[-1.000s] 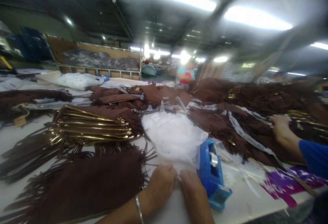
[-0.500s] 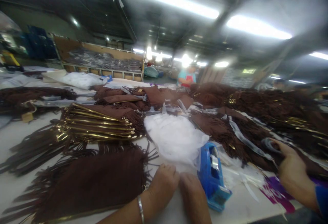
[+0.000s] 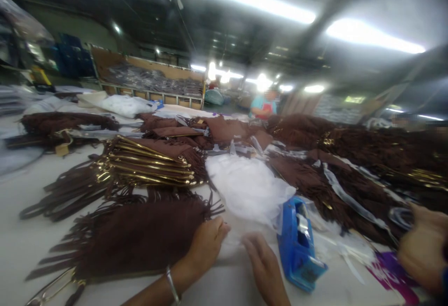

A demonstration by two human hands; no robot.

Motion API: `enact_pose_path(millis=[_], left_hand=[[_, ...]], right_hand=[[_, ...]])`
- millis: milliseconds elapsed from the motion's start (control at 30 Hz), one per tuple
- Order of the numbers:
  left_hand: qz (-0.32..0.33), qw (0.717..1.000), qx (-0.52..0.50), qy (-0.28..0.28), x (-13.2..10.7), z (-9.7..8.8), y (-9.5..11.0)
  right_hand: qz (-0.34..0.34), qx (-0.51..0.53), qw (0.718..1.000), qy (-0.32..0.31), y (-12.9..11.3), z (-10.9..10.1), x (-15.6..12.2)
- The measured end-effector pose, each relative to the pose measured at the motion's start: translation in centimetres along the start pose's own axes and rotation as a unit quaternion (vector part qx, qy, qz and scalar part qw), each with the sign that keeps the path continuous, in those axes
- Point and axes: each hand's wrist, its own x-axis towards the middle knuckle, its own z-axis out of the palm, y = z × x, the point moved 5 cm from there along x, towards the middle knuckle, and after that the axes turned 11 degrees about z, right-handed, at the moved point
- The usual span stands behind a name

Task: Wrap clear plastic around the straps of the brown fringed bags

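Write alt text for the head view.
Two bare hands, left hand and right hand, press on thin white plastic bags on a worktable, between a brown fringed suede bag and a blue tape dispenser.

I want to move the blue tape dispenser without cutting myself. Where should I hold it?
Probably grip the tape dispenser by its two flat blue side walls, from above, right hand coming from the near left. It stands upright and its sides are free; the tape roll sits on top.
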Motion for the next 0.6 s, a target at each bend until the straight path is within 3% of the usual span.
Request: enact_pose_path(millis=[133, 267, 400, 533, 600], left_hand=[[-0.062, 0.989, -0.122, 0.055, -1.6, -2.7, -0.9], [-0.106, 0.965, -0.22, 0.096, -4.0, -5.6, -2.1], [-0.149, 0.933, -0.31, 0.105, -7.2, -7.7, -3.2], [-0.159, 0.907, -0.35, 0.171, -10.1, -10.0, -3.5], [-0.162, 0.896, -0.355, 0.211, -11.5, -11.3, -3.3]], right_hand=[[0.039, 0.117, 0.991, -0.044, -0.9, 2.8, 0.0], [0.107, 0.275, 0.949, -0.11, -2.1, 6.2, -0.7], [0.117, 0.278, 0.943, -0.141, -3.5, 9.3, -1.4], [0.143, 0.287, 0.932, -0.17, -4.2, 12.8, -2.7], [0.156, 0.294, 0.918, -0.217, -4.6, 14.9, -3.9]])
